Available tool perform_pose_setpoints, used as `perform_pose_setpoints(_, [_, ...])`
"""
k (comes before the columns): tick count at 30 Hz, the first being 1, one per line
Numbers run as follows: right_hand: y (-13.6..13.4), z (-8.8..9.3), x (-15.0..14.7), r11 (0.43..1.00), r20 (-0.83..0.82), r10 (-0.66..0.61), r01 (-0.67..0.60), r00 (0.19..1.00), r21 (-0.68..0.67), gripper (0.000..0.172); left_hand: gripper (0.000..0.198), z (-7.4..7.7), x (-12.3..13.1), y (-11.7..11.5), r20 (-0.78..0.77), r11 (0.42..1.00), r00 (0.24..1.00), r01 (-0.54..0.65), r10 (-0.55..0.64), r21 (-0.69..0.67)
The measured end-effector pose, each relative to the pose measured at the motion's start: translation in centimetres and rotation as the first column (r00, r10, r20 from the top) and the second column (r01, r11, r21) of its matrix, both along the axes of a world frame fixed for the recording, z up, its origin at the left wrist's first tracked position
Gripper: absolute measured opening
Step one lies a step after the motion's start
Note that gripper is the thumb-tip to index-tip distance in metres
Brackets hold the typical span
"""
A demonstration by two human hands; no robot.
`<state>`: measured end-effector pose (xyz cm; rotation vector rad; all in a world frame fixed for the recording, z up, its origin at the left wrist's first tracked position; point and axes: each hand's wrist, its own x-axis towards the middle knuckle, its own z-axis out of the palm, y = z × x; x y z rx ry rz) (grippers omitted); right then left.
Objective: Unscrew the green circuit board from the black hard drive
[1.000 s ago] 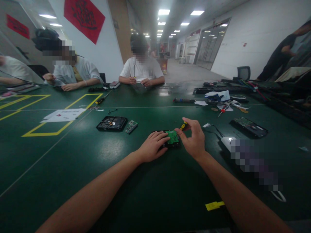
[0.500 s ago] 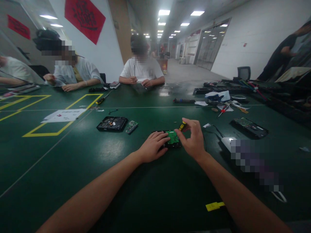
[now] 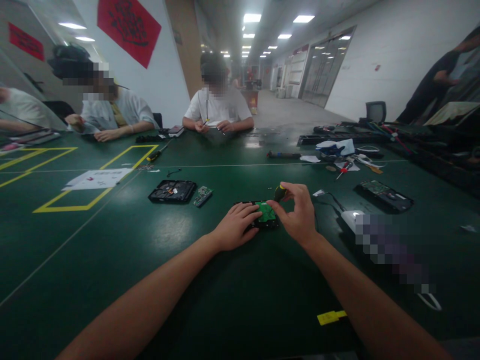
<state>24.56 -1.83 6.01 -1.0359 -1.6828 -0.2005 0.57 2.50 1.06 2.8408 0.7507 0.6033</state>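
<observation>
A black hard drive (image 3: pixel 264 220) with a green circuit board facing up lies on the green table (image 3: pixel 112 240) in front of me. My left hand (image 3: pixel 235 227) rests flat on its left side, fingers spread over the drive. My right hand (image 3: pixel 297 212) is closed around a small screwdriver (image 3: pixel 279 192) with a yellow and black handle, held upright over the drive's right edge.
An opened hard drive (image 3: pixel 172 191) and a loose circuit board (image 3: pixel 203 195) lie to the left. Another drive (image 3: pixel 384 195), tools and cables sit at right. A yellow tag (image 3: pixel 331 317) lies near me. Two people sit across the table; another person stands at far right.
My right hand's fingers have turned slightly on the screwdriver handle, which now shows more black than yellow. My left hand has stayed on the drive.
</observation>
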Motion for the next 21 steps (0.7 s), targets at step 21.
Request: perform_pose_setpoints(21, [0.10, -0.20, -0.31, 0.986, 0.000, 0.104, -0.103, 0.995, -0.128, 0.054, 0.054, -0.28, 0.03, 0.16, 0.023, 1.000, 1.000, 0.005, -0.005, 0.001])
